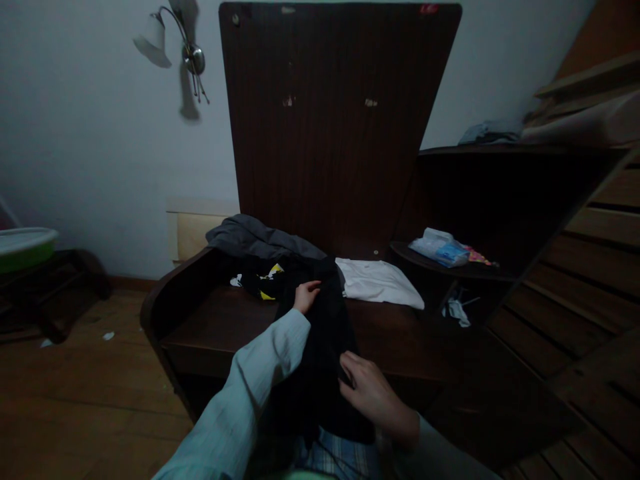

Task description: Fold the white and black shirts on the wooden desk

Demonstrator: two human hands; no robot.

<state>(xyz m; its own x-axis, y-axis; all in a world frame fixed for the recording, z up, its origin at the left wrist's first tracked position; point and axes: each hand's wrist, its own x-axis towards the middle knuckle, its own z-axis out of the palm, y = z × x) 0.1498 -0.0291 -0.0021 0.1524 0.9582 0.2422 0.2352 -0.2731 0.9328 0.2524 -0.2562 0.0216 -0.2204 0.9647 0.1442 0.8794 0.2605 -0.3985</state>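
Note:
A long black garment (325, 347) stretches from the desk top toward my body, its lower end over my lap. My left hand (307, 296) rests on its upper part, fingers extended to the right over the cloth. Lower down, my right hand (370, 390) is closed on the garment's right edge, with fingers curled and thumb against the fabric. The dark cloth hides its folds and exact kind. Just right of it lies a folded white cloth (380, 281). On the left are a black piece with yellow and white print (271, 283) and a crumpled grey garment (260, 239).
The dark wooden desk (215, 327) has a raised curved left side and a tall back panel (335, 127). Plastic packets (440, 248) lie on a corner shelf at right. A wall lamp (193, 59) hangs upper left; a green basin (25, 250) stands on a low stool.

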